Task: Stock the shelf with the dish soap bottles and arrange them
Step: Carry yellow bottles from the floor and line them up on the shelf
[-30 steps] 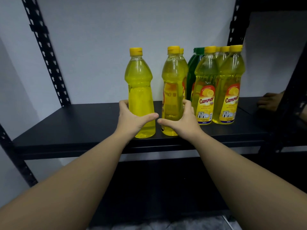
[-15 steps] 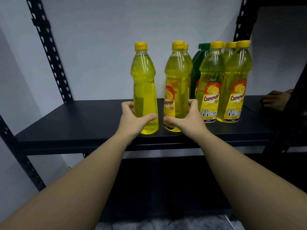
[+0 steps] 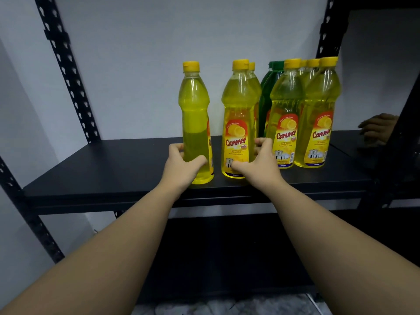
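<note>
Two yellow dish soap bottles stand near the front edge of the black shelf (image 3: 95, 176). My left hand (image 3: 181, 165) grips the base of the left bottle (image 3: 195, 114), whose label is turned mostly to the right. My right hand (image 3: 259, 164) grips the base of the second bottle (image 3: 238, 114), whose red and yellow label faces me. Behind that one stands another yellow bottle, mostly hidden. To the right a group of yellow bottles (image 3: 318, 110) stands upright with labels forward, and a green bottle (image 3: 268, 92) stands behind them.
Black perforated uprights (image 3: 68, 71) frame the shelf at left and right. A white wall lies behind. A lower black shelf (image 3: 227, 258) sits below my arms. At the far right a mirror-like panel (image 3: 377, 129) shows a hand's reflection.
The bottle in my right hand has turned so that its label now faces me. The left bottle has also rotated a little, its label edge showing on the right.
</note>
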`<action>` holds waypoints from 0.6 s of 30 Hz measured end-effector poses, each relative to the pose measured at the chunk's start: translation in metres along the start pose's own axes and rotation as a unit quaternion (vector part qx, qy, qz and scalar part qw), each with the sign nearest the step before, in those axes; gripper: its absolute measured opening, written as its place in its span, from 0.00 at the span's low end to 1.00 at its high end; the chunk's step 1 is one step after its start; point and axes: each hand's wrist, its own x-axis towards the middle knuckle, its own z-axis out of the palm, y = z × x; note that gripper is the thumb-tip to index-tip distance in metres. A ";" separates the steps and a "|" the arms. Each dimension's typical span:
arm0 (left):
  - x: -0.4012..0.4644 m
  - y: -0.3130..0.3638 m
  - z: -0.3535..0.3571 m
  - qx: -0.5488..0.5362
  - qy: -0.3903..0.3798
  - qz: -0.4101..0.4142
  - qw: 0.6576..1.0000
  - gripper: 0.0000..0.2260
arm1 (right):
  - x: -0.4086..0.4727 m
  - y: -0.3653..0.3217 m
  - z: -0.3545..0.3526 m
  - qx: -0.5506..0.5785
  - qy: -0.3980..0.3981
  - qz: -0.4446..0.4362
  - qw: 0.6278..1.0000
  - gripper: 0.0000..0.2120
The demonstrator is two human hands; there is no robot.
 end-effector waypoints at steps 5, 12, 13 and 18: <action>-0.005 -0.001 0.003 0.090 0.033 0.033 0.995 0.48 | -0.008 -0.001 0.003 -0.052 0.016 -0.018 0.998 0.46; 0.002 -0.005 -0.006 -0.038 0.035 -0.024 0.998 0.39 | -0.003 0.000 0.006 -0.105 0.039 -0.004 0.994 0.49; 0.004 -0.007 -0.007 -0.059 0.028 -0.031 0.997 0.36 | -0.004 0.000 0.006 -0.108 0.041 -0.003 0.993 0.49; 0.005 -0.008 -0.011 -0.049 -0.009 -0.006 0.999 0.35 | -0.004 0.001 0.008 -0.119 0.052 -0.003 0.992 0.48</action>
